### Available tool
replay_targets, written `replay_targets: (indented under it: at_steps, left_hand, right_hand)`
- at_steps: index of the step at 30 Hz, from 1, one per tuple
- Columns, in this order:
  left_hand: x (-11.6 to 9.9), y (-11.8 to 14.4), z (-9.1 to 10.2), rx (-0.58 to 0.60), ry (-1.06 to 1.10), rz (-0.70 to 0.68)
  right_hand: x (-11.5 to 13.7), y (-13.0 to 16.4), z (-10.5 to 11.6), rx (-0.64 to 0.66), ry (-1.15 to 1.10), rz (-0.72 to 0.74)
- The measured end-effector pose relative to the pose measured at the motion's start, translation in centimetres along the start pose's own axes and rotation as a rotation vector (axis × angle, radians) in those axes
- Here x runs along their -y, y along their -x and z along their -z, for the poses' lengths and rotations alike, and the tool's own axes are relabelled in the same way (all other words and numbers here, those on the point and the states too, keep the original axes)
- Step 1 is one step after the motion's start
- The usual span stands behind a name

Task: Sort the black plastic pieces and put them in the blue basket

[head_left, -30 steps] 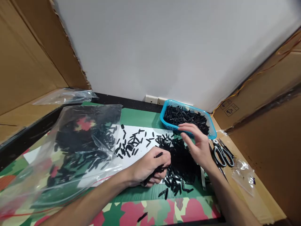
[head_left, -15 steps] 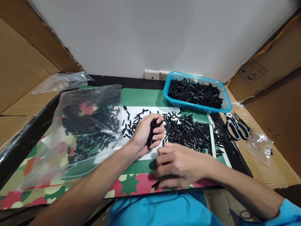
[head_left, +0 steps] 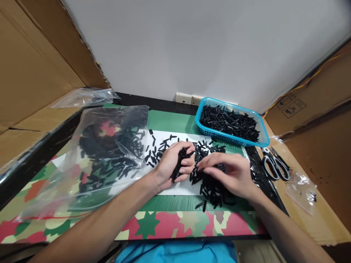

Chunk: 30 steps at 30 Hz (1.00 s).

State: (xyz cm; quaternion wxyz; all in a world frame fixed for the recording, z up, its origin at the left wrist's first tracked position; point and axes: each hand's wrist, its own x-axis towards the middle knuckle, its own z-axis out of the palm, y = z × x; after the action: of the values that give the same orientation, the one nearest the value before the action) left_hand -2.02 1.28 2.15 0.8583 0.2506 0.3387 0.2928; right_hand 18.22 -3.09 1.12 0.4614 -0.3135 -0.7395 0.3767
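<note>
My left hand point(head_left: 175, 164) clenches a bundle of small black plastic sticks point(head_left: 181, 164) over the white sheet point(head_left: 181, 188); my right-hand fingers point(head_left: 208, 168), loose, rake the pile point(head_left: 212, 182); a slack grip could spill them.

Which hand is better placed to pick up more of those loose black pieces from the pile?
Right. The right hand lies palm down on the pile of black pieces, fingers spread and seemingly empty. The left hand is already cupped around a fistful of pieces.
</note>
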Motion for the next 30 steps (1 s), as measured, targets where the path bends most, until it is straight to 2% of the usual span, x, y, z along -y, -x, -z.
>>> replay_targets:
  at_steps: [2,4,7,12,19,30]
  left_hand:
    - [0.1,0.2,-0.1,0.058,-0.036,0.049]
    - [0.3,0.3,-0.1,0.098,-0.087,0.083]
    - [0.7,0.3,-0.2,0.124,-0.152,0.102]
    - [1.2,0.3,-0.3,0.137,-0.195,0.104]
    - [1.4,0.3,-0.5,0.129,-0.202,0.038]
    - [1.2,0.3,-0.6,0.099,-0.173,0.051]
  right_hand:
    - [-0.5,-0.2,0.8,-0.209,-0.016,-0.113]
    - [-0.9,-0.5,1.0,-0.287,-0.092,-0.198]
    - [-1.2,-0.9,0.5,-0.272,-0.218,-0.25]
    - [-1.2,-1.1,-0.3,-0.218,-0.291,-0.274]
    - [-1.4,-0.8,-0.2,-0.204,-0.308,-0.281]
    - [-1.3,-0.7,-0.2,-0.251,-0.258,-0.274]
